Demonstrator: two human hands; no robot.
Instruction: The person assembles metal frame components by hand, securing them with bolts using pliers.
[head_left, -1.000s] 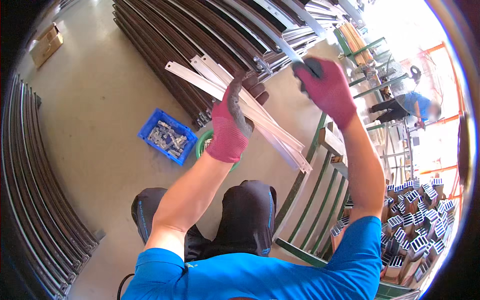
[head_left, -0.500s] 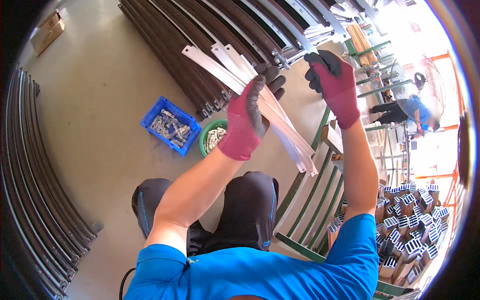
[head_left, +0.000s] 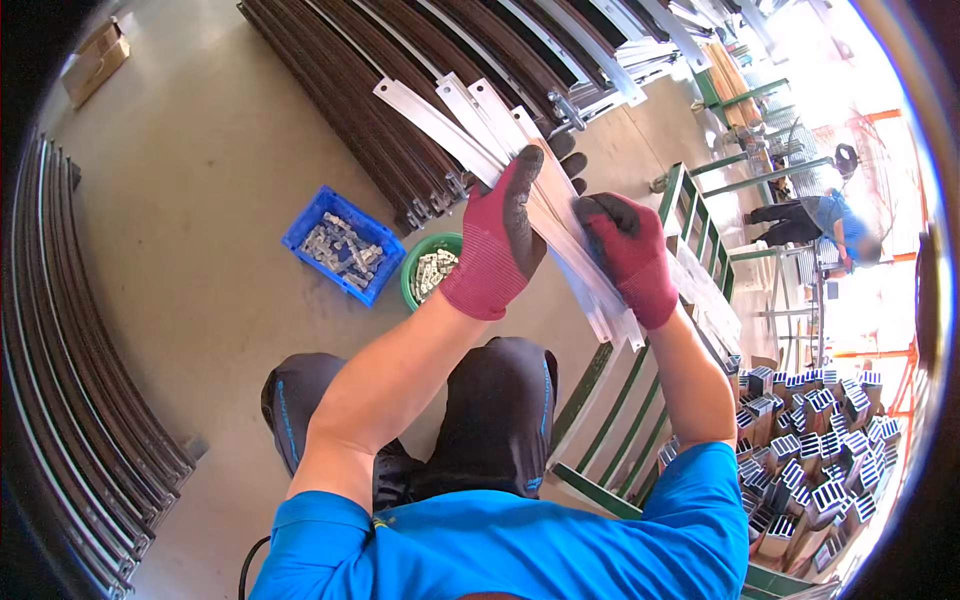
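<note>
My left hand (head_left: 498,238), in a red and black work glove, grips a bundle of long flat pale metal strips (head_left: 447,113) near their middle. The strips run from upper left down toward the green rack at lower right. My right hand (head_left: 625,252), gloved the same way, holds the same bundle just to the right of my left hand, its fingers wrapped over the strips. Both hands are close together above my dark-trousered knees.
A blue bin (head_left: 342,244) of small metal parts and a green bowl (head_left: 428,268) of similar parts sit on the concrete floor. Dark curved rails (head_left: 380,80) lie ahead and along the left (head_left: 70,350). A green rack (head_left: 640,380) and stacked aluminium profiles (head_left: 810,480) stand right. Another person (head_left: 820,215) works far right.
My right hand came down from the dark rails at the top and closed on the strips beside my left hand. The bundle has shifted slightly up and left.
</note>
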